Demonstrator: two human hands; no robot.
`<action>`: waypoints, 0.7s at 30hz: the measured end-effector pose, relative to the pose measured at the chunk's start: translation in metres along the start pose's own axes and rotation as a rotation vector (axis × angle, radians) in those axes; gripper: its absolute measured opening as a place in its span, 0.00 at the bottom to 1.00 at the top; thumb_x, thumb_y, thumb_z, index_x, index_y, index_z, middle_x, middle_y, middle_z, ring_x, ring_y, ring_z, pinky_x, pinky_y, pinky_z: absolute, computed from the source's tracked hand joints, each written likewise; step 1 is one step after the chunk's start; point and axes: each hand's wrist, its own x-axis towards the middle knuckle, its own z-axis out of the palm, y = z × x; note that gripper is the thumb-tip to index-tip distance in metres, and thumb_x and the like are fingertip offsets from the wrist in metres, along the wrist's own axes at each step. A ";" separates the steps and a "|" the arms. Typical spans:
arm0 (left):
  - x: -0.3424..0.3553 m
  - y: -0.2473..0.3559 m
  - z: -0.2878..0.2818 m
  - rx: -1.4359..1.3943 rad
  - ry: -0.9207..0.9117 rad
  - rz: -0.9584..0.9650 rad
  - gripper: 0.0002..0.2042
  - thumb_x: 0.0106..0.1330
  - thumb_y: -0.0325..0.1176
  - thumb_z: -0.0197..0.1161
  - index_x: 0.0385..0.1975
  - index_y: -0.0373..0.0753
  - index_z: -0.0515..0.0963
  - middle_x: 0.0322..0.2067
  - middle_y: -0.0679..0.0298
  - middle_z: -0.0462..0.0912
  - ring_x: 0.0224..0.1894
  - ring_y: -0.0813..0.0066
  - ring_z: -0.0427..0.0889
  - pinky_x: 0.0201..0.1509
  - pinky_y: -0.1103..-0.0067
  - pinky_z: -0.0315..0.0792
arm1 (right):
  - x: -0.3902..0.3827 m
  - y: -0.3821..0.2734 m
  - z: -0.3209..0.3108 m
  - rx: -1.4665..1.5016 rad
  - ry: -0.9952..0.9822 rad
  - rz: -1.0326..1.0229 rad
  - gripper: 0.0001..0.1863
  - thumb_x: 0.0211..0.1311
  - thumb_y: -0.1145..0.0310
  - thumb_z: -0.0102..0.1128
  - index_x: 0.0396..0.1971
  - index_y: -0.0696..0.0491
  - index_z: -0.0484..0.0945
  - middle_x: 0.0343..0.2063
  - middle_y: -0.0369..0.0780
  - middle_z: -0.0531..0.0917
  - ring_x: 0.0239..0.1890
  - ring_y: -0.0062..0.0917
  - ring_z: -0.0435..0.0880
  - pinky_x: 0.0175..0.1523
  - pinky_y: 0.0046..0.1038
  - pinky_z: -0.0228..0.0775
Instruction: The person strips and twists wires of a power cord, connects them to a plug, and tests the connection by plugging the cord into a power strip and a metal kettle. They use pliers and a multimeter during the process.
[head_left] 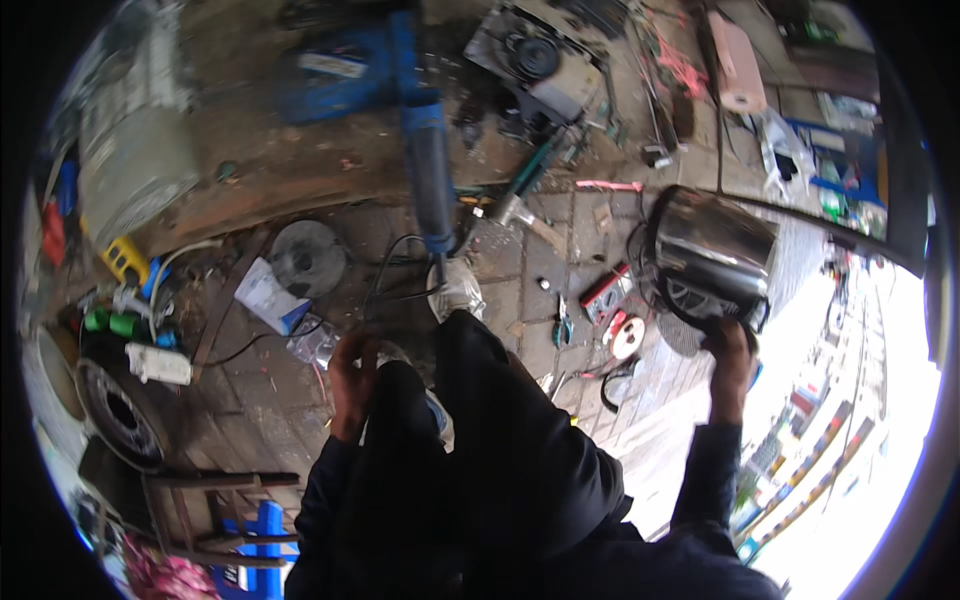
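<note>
My right hand (732, 358) is closed round the black handle of a shiny steel electric kettle (712, 240). The kettle is tipped on its side, with its dark base end toward me. Beside my left knee is my left hand (352, 385), its fingers loosely bent and apart; nothing shows in them, though the picture is blurred. A red multimeter (606, 292), pliers with blue handles (563, 322) and a reel (628, 338) lie on the paving left of the kettle. A hammer (528, 215) rests farther off, near the wooden bench.
A low wooden bench (270, 185) crosses the far side, bearing a blue vise-like stand (350, 75) and a dismantled appliance part (540, 65). At left are a grey motor (140, 150), a grey disc (308, 257), a wheel (122, 410) and a wooden stool (220, 480).
</note>
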 end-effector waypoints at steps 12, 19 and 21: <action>-0.017 0.025 -0.032 -0.248 0.215 0.034 0.09 0.74 0.28 0.60 0.50 0.34 0.80 0.44 0.61 0.84 0.46 0.77 0.83 0.50 0.78 0.78 | -0.034 -0.241 -0.034 0.009 -0.452 -0.613 0.32 0.67 0.46 0.62 0.51 0.64 0.76 0.33 0.41 0.80 0.17 0.15 0.73 0.18 0.18 0.60; -0.057 -0.043 -0.072 -0.710 0.443 -0.145 0.10 0.77 0.29 0.57 0.51 0.31 0.77 0.45 0.62 0.84 0.48 0.74 0.82 0.54 0.75 0.78 | -0.110 -0.304 0.133 0.220 -0.870 -0.540 0.27 0.63 0.55 0.68 0.46 0.65 0.73 0.32 0.51 0.80 0.15 0.25 0.77 0.15 0.20 0.70; -0.065 -0.063 -0.082 -0.707 0.476 -0.164 0.11 0.78 0.31 0.57 0.52 0.32 0.77 0.44 0.62 0.84 0.46 0.75 0.83 0.53 0.75 0.78 | -0.136 -0.313 0.182 0.199 -1.010 -0.491 0.25 0.61 0.56 0.69 0.42 0.65 0.74 0.29 0.53 0.80 0.14 0.27 0.77 0.14 0.22 0.70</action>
